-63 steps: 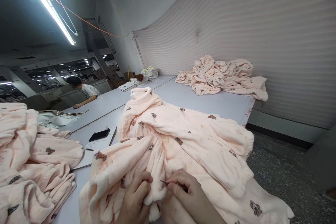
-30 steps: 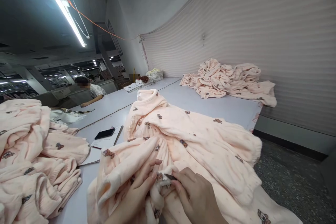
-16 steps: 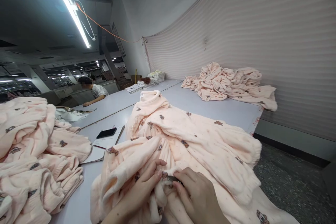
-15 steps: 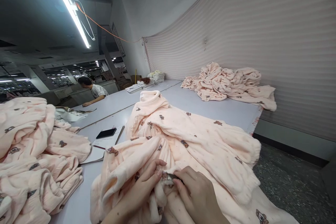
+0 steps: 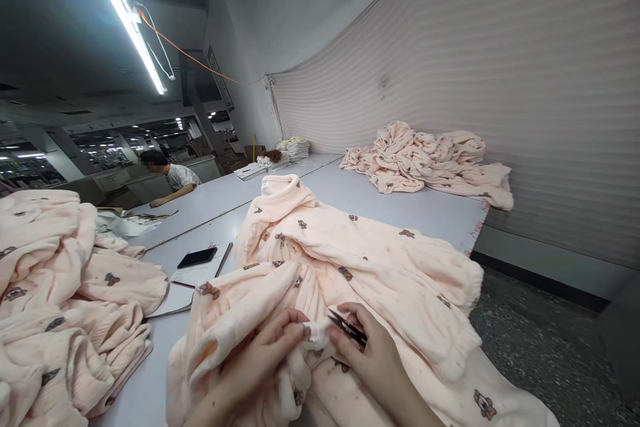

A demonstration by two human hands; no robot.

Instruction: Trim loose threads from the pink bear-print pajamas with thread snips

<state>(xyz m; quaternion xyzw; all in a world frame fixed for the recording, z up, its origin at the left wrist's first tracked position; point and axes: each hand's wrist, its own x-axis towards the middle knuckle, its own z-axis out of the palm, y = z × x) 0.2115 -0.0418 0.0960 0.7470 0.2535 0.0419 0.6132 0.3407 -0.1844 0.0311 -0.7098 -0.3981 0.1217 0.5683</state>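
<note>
A pale pink fleece garment (image 5: 370,253) with small brown bear prints lies spread over the table in front of me. My left hand (image 5: 273,350) pinches a gathered fold of it between thumb and fingers. Close by on the right, my right hand (image 5: 367,350) holds small dark thread snips (image 5: 349,328), their tips pointing up and left over the fabric. The right fingers also rest against the fold. What lies under the bunched cloth is hidden.
More pink garments are heaped at the left (image 5: 45,307) and at the far right (image 5: 420,157). A black phone (image 5: 197,257) lies on papers (image 5: 190,275). Folded cloths (image 5: 293,147) are stacked at the back. Another person (image 5: 175,179) leans on the table's far left.
The snips have turned in my right hand, and their blades now show more clearly. The right hand has shifted slightly away from the left. The whole view has moved a little.
</note>
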